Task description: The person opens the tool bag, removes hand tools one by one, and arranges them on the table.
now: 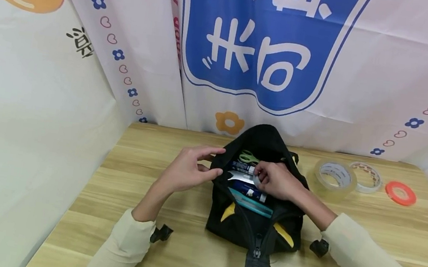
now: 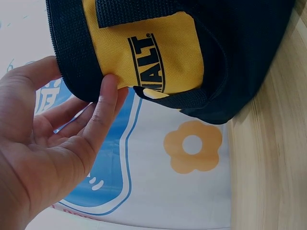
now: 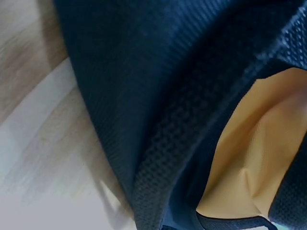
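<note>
Left hand (image 1: 192,169) pinching black-and-yellow fabric bag (image 1: 219,220) at nine o'clock, likely steadying its mouth; right hand (image 1: 279,182) inside, pinching small whitish rounded item (image 1: 256,181).

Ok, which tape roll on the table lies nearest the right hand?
The wide clear roll, leftmost of the three, beside the bag. The thinner roll and the red roll lie farther right.

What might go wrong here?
If the left hand lets go of the bag, its soft rim might sag over the opening. The pale item in the right hand could snag among the things packed inside, such as the green-handled scissors. And the right forearm could nudge the clear tape roll beside it.
</note>
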`<state>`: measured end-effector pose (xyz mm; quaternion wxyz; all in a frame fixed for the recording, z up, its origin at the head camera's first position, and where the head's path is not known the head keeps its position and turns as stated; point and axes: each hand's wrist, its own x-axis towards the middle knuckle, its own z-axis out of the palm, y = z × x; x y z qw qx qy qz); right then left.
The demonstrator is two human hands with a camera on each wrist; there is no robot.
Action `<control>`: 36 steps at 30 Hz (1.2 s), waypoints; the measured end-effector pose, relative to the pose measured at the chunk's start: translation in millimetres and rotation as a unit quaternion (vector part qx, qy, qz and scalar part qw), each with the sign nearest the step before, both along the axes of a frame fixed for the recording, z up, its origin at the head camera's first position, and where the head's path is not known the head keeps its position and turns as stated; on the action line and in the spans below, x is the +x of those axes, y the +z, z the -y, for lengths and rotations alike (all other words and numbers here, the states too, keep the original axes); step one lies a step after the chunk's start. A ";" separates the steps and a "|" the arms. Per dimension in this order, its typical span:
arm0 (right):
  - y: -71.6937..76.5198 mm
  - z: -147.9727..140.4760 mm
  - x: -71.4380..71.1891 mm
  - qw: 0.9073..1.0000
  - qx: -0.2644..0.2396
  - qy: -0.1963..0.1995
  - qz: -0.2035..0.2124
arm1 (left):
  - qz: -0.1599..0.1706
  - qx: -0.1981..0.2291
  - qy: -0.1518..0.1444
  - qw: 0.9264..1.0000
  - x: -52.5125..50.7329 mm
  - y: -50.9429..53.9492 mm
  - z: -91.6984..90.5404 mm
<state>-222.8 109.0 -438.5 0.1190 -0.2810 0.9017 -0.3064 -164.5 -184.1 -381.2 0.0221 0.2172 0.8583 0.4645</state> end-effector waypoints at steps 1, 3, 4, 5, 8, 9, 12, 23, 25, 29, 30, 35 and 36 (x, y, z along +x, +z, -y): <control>-0.1 -0.8 0.3 1.000 -0.004 -0.003 -0.002 | 0.000 0.000 0.000 1.000 0.1 0.4 -0.1; 0.4 -2.1 1.0 1.000 -0.012 -0.009 0.000 | -0.001 0.000 0.000 1.000 0.1 0.8 0.2; 0.9 -2.8 1.4 1.000 -0.016 -0.012 0.003 | -0.001 0.000 0.000 1.000 0.3 1.0 0.3; 1.4 -3.4 1.7 1.000 -0.019 -0.013 0.004 | -0.001 0.000 -0.001 1.000 0.4 1.1 0.4; 3.1 -4.3 2.4 1.000 -0.025 -0.013 0.002 | -0.001 -0.001 0.000 1.000 0.9 1.5 0.4; 3.9 -4.3 2.8 1.000 -0.026 -0.013 0.002 | 0.000 -0.002 0.001 1.000 1.1 1.6 0.3; 6.2 -5.0 3.7 1.000 -0.028 -0.013 -0.001 | 0.002 -0.004 0.003 1.000 1.3 1.3 0.2; 28.1 -5.5 12.2 0.997 -0.077 0.003 -0.011 | 0.007 -0.006 0.003 1.000 0.3 0.8 0.3; 32.9 -5.6 14.2 0.996 -0.089 0.005 -0.019 | 0.006 -0.006 0.003 1.000 0.3 0.6 0.1; 39.7 -7.2 18.2 0.994 -0.103 0.005 -0.035 | 0.001 -0.009 0.004 1.000 -0.2 0.0 0.1; 40.9 -7.7 19.1 0.994 -0.106 0.005 -0.038 | 0.000 -0.010 0.004 1.000 -0.1 0.0 0.1; 46.0 -12.7 23.3 0.990 -0.131 0.013 -0.050 | -0.002 -0.008 0.001 1.000 0.6 1.0 -0.8; 47.2 -14.1 24.1 0.989 -0.139 0.015 -0.052 | -0.002 -0.007 0.000 1.000 0.8 1.3 -1.1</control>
